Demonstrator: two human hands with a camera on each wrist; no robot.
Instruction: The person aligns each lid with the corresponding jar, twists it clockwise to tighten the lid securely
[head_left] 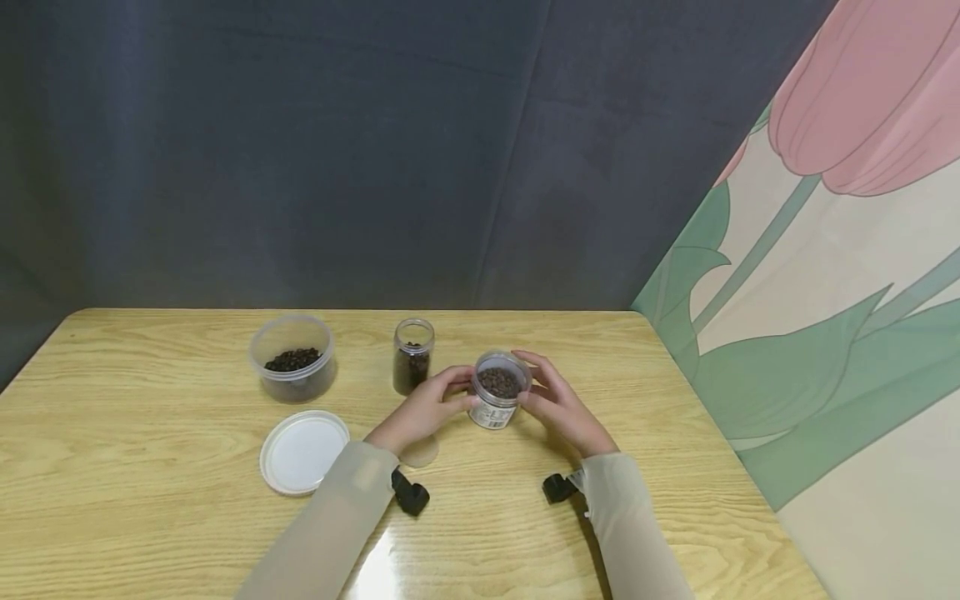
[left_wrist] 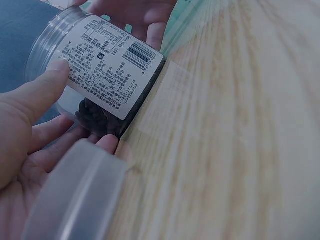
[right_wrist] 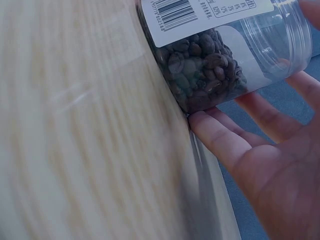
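A clear plastic jar [head_left: 492, 411] with a white printed label stands on the table, its open top showing brown bean-like pieces [head_left: 498, 382]. My left hand [head_left: 429, 408] holds its left side. In the left wrist view the thumb [left_wrist: 47, 85] presses the label edge, and the other fingers reach round behind. On the other side, my right hand [head_left: 558, 406] holds the jar with its fingers spread along the wall and the thumb near the rim. The right wrist view shows the wrinkled pieces [right_wrist: 202, 67] through the clear wall.
Left of the jar stands a taller clear jar [head_left: 412, 367] with dark pieces. Farther left is a round translucent tub [head_left: 298, 385] partly filled with dark beans. A white lid [head_left: 303, 454] lies before it. A round pale disc [head_left: 420, 452] lies partly behind the left wrist.
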